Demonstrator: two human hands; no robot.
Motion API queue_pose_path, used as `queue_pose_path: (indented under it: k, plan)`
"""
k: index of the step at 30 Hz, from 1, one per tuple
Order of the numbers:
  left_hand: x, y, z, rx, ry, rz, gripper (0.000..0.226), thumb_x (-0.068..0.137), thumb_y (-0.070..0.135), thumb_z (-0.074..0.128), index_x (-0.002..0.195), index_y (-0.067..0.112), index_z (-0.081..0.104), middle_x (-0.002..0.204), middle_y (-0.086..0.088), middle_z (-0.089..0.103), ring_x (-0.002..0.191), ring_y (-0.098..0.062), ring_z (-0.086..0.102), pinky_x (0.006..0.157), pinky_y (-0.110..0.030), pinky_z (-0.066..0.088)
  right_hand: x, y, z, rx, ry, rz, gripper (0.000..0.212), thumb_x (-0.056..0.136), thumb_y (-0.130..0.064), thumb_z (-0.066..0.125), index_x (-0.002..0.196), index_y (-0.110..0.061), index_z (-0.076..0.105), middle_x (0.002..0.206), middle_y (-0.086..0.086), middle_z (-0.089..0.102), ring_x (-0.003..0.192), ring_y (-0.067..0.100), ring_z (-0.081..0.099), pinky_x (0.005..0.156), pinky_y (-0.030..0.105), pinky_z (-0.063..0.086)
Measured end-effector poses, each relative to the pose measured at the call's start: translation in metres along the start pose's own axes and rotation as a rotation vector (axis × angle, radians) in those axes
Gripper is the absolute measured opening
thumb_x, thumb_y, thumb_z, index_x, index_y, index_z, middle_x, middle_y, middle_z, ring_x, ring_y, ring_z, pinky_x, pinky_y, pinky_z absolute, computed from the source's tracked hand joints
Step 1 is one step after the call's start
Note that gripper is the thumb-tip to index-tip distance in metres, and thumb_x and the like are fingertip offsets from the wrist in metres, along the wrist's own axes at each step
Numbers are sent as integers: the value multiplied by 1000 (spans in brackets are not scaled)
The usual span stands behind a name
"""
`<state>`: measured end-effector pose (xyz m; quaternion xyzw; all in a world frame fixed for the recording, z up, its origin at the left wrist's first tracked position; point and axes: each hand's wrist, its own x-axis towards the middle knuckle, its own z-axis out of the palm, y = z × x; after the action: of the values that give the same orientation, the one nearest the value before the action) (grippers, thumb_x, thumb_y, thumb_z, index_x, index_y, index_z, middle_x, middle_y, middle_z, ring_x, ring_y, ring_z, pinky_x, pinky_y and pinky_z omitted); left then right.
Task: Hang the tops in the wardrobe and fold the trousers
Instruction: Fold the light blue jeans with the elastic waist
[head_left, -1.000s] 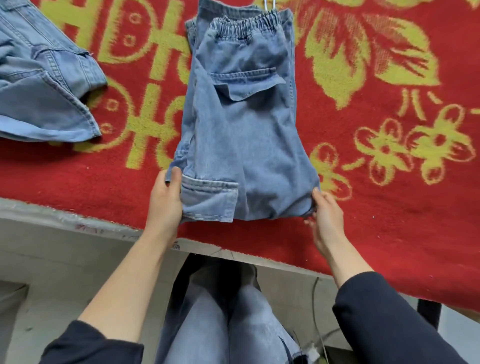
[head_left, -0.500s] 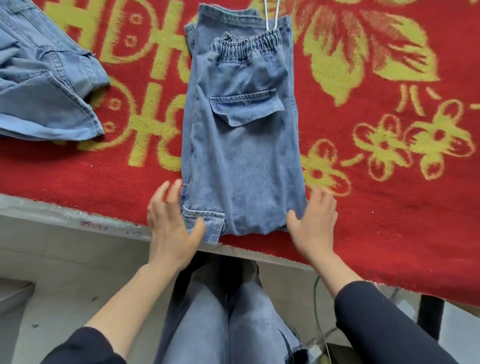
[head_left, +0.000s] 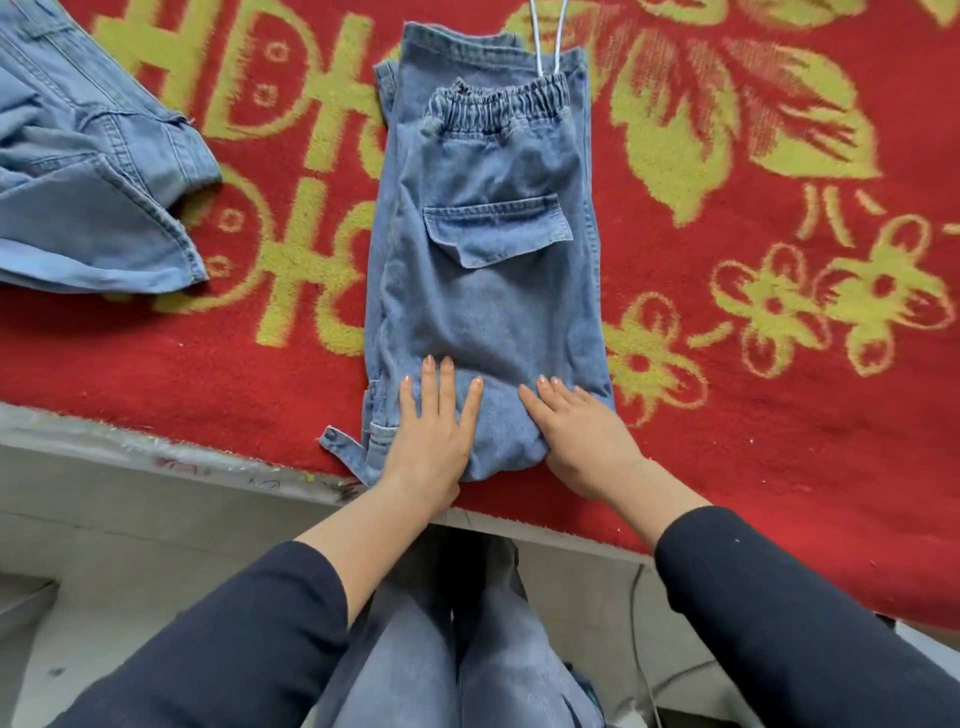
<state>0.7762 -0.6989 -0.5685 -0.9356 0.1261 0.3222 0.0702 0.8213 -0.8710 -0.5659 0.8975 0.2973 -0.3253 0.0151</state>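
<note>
A pair of light blue denim trousers (head_left: 483, 270) lies folded in half on the red and yellow blanket, elastic waistband at the far end, a flap pocket facing up and a white drawstring trailing beyond it. My left hand (head_left: 434, 431) lies flat with fingers spread on the near fold, left of centre. My right hand (head_left: 582, 436) presses flat on the near right corner of the same fold. A small strap of the trousers sticks out at the near left edge.
A second denim garment (head_left: 88, 176) lies crumpled at the far left of the red blanket (head_left: 753, 389). The blanket's near edge runs along a pale table edge (head_left: 156, 457). Below are my own jeans-clad legs and a grey floor with a cable.
Both hands let go of the trousers' near edge, moved onto the fold, and now press flat on top. The folded trousers have flattened out.
</note>
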Motion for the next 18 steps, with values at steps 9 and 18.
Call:
queue_pose_path:
  k: [9,18]
  plan:
    - [12,-52,-102,-601,-779,179,32,58,16,70,89,15,66,74,-1,67,65,-20,62,54,-25,48,6,25,-86,520,-626,125,18,65,-31,67,63,-13,65,64,0,61,63,22,54,61,32,47]
    - [65,-104,-137,-894,-957,105,73,35,23,66,101,-8,65,104,-33,64,82,-36,62,76,-40,48,37,67,-142,795,-545,227,28,50,-36,77,64,-12,74,66,4,69,66,21,63,67,36,53]
